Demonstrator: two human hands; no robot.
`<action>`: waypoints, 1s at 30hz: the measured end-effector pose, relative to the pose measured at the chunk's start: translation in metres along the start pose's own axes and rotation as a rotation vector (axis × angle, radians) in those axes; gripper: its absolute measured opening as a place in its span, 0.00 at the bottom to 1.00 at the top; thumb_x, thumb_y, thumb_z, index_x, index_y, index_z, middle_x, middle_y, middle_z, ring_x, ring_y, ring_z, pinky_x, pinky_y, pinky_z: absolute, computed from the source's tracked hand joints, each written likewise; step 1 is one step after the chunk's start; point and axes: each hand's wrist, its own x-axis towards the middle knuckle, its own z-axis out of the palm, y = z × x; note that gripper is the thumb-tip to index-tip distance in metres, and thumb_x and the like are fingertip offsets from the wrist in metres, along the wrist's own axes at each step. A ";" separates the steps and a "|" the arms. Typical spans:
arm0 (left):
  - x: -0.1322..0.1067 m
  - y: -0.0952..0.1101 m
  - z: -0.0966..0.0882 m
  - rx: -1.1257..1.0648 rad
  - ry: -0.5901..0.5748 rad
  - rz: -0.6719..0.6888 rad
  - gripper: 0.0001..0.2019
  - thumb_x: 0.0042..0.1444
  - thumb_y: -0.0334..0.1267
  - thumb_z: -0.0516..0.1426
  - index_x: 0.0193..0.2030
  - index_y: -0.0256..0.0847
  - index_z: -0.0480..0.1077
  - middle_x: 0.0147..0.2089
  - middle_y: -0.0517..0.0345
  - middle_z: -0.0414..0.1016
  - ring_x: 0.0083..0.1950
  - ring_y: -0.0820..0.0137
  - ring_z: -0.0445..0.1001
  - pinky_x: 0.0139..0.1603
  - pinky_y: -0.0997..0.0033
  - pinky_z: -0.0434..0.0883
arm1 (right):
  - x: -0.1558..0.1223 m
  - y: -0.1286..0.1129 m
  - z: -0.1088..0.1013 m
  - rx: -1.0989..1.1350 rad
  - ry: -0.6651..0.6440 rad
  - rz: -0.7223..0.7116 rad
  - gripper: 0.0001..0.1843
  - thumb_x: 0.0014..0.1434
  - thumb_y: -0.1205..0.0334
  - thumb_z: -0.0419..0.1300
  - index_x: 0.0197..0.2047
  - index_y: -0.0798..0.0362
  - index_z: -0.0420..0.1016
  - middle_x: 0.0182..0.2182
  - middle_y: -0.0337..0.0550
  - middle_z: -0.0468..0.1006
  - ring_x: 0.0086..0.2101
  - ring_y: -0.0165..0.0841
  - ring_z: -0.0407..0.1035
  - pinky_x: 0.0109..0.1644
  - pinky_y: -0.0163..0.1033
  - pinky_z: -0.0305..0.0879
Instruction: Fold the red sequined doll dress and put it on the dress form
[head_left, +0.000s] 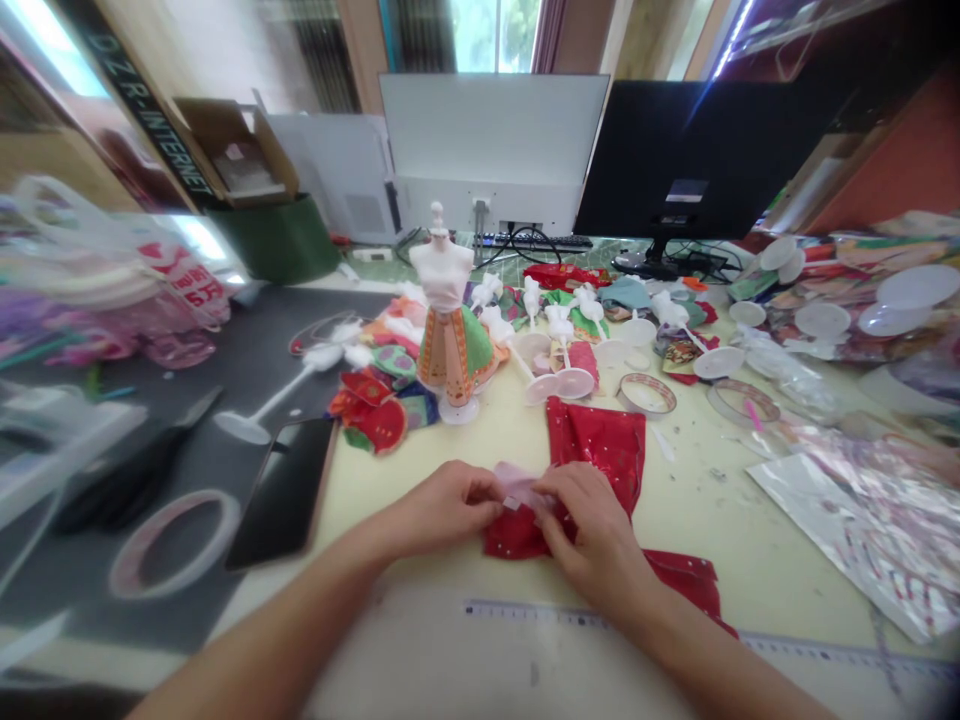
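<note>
Left hand (442,510) and right hand (592,530) hide most of a pale pink scrap (523,485) and the middle of a red dotted cloth (596,440); a smartphone (283,492) and a tape roll (174,543) blur at left, a ruler (825,648) runs off the right edge.

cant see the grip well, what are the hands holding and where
The left hand and right hand pinch a pale pink fabric strip by its two ends, on red dotted cloth.

bright window (491,35) daylight, blurred warped edges
</note>
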 end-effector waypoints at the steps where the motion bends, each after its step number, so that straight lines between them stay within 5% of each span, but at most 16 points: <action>1: 0.000 0.000 0.001 -0.003 0.009 -0.002 0.07 0.50 0.32 0.51 0.28 0.35 0.69 0.26 0.64 0.67 0.28 0.77 0.62 0.29 0.79 0.59 | -0.001 -0.001 0.000 -0.010 0.042 -0.040 0.09 0.55 0.73 0.54 0.38 0.53 0.69 0.34 0.45 0.73 0.38 0.36 0.65 0.48 0.48 0.60; 6: 0.002 -0.002 0.004 -0.007 0.027 0.005 0.06 0.51 0.33 0.52 0.29 0.35 0.69 0.27 0.63 0.68 0.29 0.76 0.64 0.30 0.79 0.61 | -0.003 -0.008 0.002 -0.011 0.041 -0.157 0.10 0.56 0.74 0.53 0.39 0.53 0.70 0.33 0.44 0.74 0.37 0.35 0.66 0.52 0.50 0.59; 30: 0.002 -0.002 0.009 0.051 -0.009 0.071 0.08 0.53 0.33 0.52 0.27 0.35 0.70 0.25 0.63 0.69 0.28 0.76 0.65 0.29 0.80 0.61 | 0.000 -0.006 0.008 0.095 -0.021 -0.046 0.10 0.57 0.72 0.52 0.33 0.51 0.72 0.27 0.42 0.75 0.31 0.34 0.67 0.47 0.47 0.61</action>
